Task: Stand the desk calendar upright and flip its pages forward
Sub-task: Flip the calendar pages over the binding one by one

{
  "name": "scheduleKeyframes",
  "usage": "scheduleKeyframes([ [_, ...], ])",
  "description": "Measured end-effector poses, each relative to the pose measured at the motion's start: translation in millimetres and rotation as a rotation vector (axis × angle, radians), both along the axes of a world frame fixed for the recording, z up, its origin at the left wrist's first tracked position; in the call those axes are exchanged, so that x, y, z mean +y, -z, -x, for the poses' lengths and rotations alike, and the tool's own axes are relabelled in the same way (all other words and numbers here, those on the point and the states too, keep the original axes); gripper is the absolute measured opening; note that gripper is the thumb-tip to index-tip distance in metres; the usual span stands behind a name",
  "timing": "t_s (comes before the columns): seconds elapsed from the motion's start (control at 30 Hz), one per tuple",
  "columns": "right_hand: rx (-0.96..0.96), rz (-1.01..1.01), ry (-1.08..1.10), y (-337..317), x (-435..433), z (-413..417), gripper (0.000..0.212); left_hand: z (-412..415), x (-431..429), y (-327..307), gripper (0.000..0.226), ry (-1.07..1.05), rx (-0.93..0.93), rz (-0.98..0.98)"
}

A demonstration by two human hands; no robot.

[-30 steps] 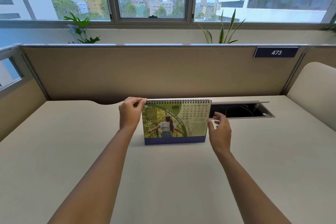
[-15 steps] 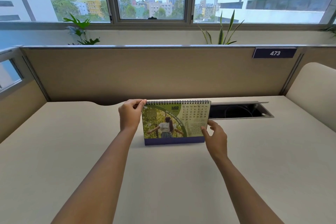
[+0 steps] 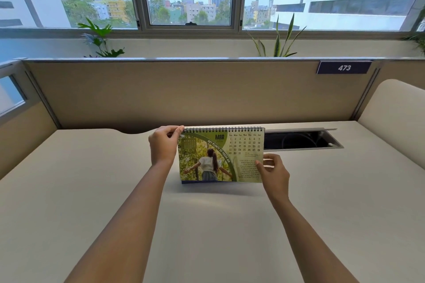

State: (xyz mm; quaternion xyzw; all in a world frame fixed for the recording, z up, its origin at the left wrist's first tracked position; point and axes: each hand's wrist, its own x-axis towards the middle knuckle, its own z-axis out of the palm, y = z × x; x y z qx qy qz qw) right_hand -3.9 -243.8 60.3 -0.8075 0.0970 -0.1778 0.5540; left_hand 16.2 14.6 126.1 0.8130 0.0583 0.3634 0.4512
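A spiral-bound desk calendar (image 3: 216,156) stands upright on the beige desk (image 3: 207,225), showing the MAR page with a green forest photo and a date grid. My left hand (image 3: 163,146) pinches its top left corner at the wire binding. My right hand (image 3: 273,171) pinches the lower right edge of the front page, which is lifted slightly off the dark blue base. Only the left part of that base still shows below the page.
An open cable slot (image 3: 301,140) with a raised metal flap lies in the desk just right of the calendar. A tan partition (image 3: 195,92) with a "473" plate (image 3: 344,68) closes the back. A rounded cream panel (image 3: 395,108) rises at right. Plants stand behind the partition.
My right hand moved in from beside the calendar, took hold of the front page's right edge and lifted its lower corner outward. My left hand stayed at the top left corner.
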Motion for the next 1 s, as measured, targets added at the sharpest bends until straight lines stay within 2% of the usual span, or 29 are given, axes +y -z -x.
scheduleKeyframes([
  [0.3, -0.008, -0.038, 0.044, -4, -1, 3, 0.021, 1, 1, -1, 0.022, 0.012, 0.006, 0.013],
  [0.57, -0.015, 0.046, 0.087, -11, -2, 12, 0.010, 1, 1, -1, 0.023, 0.014, 0.010, 0.017],
  [0.67, 0.029, 0.016, 0.034, -20, -6, 17, 0.012, 0, 2, -1, 0.023, 0.018, 0.012, 0.022],
  [0.8, 0.191, -0.248, -0.161, -47, -13, 22, 0.030, 2, 1, -2, 0.023, 0.026, 0.020, 0.026],
  [0.87, 0.230, -0.498, -0.319, -62, -19, 20, 0.049, 3, 0, -1, 0.025, 0.020, 0.033, 0.050],
  [0.93, 0.170, -0.735, -0.486, -75, -23, 15, 0.063, 3, -1, -2, 0.034, -0.005, 0.083, 0.112],
  [1.0, 0.010, -0.733, -0.551, -84, -20, 10, 0.060, 1, 0, -3, 0.047, -0.005, 0.138, 0.215],
])
